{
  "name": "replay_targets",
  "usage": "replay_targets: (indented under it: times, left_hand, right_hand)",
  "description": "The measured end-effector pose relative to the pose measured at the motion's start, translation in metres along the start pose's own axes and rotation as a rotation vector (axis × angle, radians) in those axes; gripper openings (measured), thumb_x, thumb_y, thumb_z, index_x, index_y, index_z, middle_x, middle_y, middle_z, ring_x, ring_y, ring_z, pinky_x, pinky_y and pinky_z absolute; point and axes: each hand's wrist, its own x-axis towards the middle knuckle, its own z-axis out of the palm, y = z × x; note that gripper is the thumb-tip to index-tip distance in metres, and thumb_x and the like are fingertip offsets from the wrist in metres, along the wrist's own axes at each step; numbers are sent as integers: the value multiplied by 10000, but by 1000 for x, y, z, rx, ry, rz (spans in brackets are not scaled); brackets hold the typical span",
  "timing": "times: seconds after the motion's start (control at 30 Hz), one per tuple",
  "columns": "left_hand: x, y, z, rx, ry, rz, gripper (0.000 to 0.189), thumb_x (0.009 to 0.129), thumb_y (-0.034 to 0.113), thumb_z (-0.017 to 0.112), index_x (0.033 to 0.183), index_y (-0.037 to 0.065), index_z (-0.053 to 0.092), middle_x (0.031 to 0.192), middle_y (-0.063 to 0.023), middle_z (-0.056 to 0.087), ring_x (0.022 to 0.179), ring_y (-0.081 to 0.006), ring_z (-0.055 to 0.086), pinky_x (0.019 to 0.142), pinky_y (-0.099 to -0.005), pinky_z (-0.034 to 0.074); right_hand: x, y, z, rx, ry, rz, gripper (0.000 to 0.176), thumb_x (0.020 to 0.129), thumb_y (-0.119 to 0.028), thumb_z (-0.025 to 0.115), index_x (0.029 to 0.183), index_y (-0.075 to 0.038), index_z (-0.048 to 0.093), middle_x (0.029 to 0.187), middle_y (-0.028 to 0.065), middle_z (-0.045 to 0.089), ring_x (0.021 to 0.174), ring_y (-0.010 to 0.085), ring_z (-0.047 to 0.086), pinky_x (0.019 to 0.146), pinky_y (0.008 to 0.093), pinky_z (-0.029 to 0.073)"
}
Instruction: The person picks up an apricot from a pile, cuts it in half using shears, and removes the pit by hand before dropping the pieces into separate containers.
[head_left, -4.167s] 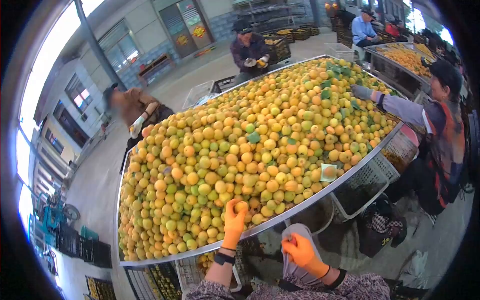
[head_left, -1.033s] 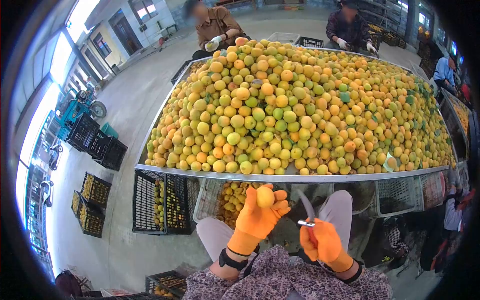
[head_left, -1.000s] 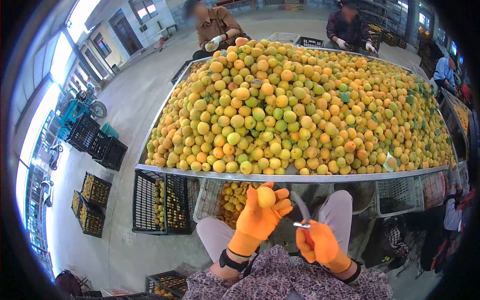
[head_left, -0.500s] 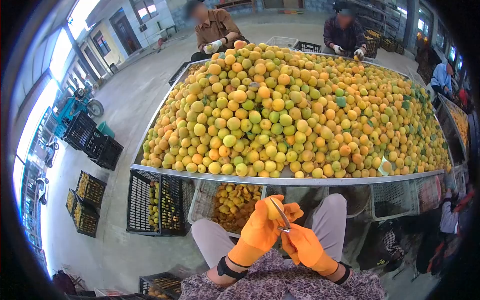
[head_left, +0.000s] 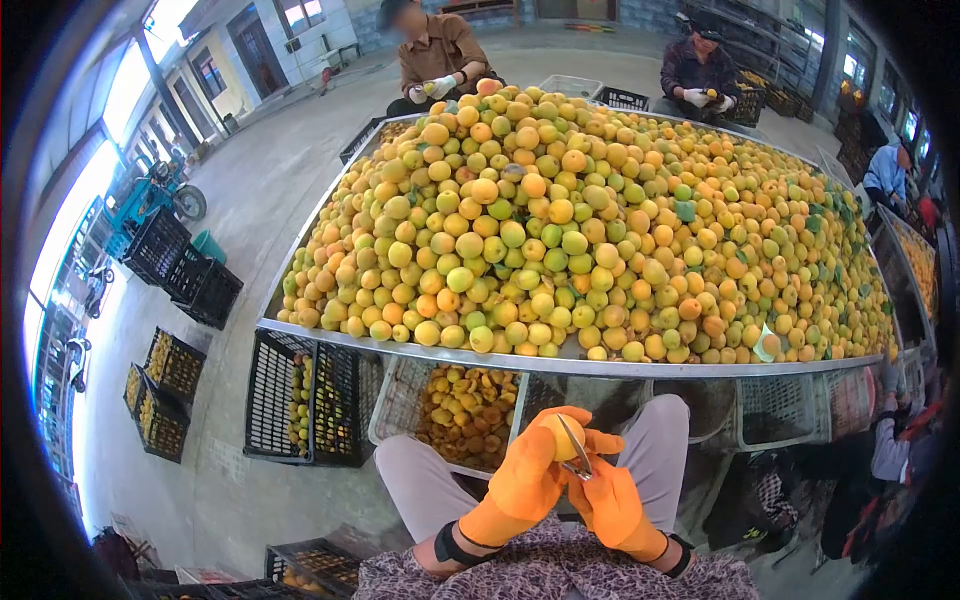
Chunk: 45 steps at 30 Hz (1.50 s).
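Note:
Both my hands wear orange gloves and meet over my lap. My left hand (head_left: 528,472) grips a yellow apricot (head_left: 560,437). My right hand (head_left: 610,502) holds a small knife (head_left: 573,447) whose blade lies against the fruit. In front of me a metal table (head_left: 640,366) carries a high heap of yellow, orange and green apricots (head_left: 560,220). Under its front edge, a white crate of cut fruit (head_left: 465,410) stands just beyond my knees.
Two people in gloves sit at the table's far side (head_left: 435,55) (head_left: 700,75); another person's sleeve shows at the right (head_left: 885,450). Black crates of fruit (head_left: 300,400) (head_left: 160,385) stand on the concrete floor at left, with empty ones (head_left: 190,280) farther back.
My hands have come together: the knife, held apart from the apricot a second ago, now rests on it. Much earlier my left hand was picking fruit from the heap.

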Motion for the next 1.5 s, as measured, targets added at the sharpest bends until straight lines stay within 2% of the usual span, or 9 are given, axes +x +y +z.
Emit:
replay_targets:
  times: [0.33, 0.4, 0.63, 0.8, 0.87, 1.03, 1.23, 1.33, 1.5]
  left_hand:
    - [-4, 28, 18, 188, -143, -25, 624, 864, 396, 675, 1279, -7, 440, 1124, -165, 612, 1194, -339, 531, 1091, -462, 311]
    - [-2, 35, 16, 388, -257, 2, 477, 830, 230, 712, 1218, 39, 512, 1052, -101, 647, 1064, -200, 587, 1057, -396, 372]
    - [13, 82, 8, 1166, -571, 27, 601, 694, 204, 824, 1200, 37, 548, 989, -64, 678, 1053, -207, 613, 1145, -443, 235]
    - [-8, 34, 14, 339, -276, -150, 473, 680, 54, 740, 1116, 49, 559, 1049, -30, 583, 940, -128, 558, 900, -289, 432]
    - [-9, 19, 10, 285, -276, 90, 483, 671, 18, 710, 1125, 49, 548, 1009, -26, 567, 939, -134, 544, 876, -287, 431]
    - [-6, 50, 8, 679, -339, 116, 482, 676, 218, 815, 1058, 56, 571, 969, -61, 605, 967, -229, 546, 1034, -423, 348]
    - [0, 83, 17, 1401, -482, 205, 522, 660, 232, 831, 1082, 67, 573, 976, -61, 512, 963, -270, 526, 866, -377, 420]
    - [-6, 56, 19, 561, -326, -3, 443, 747, 214, 745, 1108, 56, 544, 943, -64, 500, 977, -218, 527, 881, -338, 401]
    - [-21, 30, 18, 223, -269, -14, 464, 836, 123, 669, 1237, 42, 449, 1129, -109, 545, 1030, -162, 519, 896, -338, 426]
  right_hand:
    - [-5, -15, -7, -197, -11, -305, 646, 942, -540, 429, 1137, 67, 528, 762, 17, 557, 607, 61, 490, 514, 214, 346]
    - [-6, -15, -14, -248, -59, -337, 637, 948, -543, 408, 1087, 62, 550, 754, 20, 567, 607, 69, 508, 513, 216, 357]
    - [-2, -1, -22, -342, -157, -363, 402, 962, -353, 446, 966, 17, 604, 756, 98, 608, 648, 221, 596, 606, 300, 454]
    - [14, -1, -9, -284, -119, -672, 395, 957, -348, 453, 802, -7, 579, 708, 82, 579, 607, 253, 574, 573, 322, 445]
    - [18, 7, -13, -246, -129, -705, 392, 951, -349, 465, 752, -24, 559, 672, 83, 560, 571, 289, 558, 546, 344, 442]
    - [12, 6, -23, -384, -218, -606, 333, 931, -306, 475, 761, -37, 573, 629, 99, 529, 558, 326, 551, 518, 366, 432]
    - [10, 20, -15, -361, -170, -515, 361, 935, -332, 472, 799, -21, 595, 632, 106, 535, 544, 312, 535, 512, 364, 423]
    - [12, 20, -10, -304, -100, -644, 383, 934, -339, 461, 848, 1, 614, 700, 112, 577, 593, 267, 556, 557, 337, 439]
    - [4, 10, 7, -263, 163, -542, 406, 929, -347, 444, 923, 17, 622, 798, 117, 613, 703, 238, 584, 643, 306, 457]
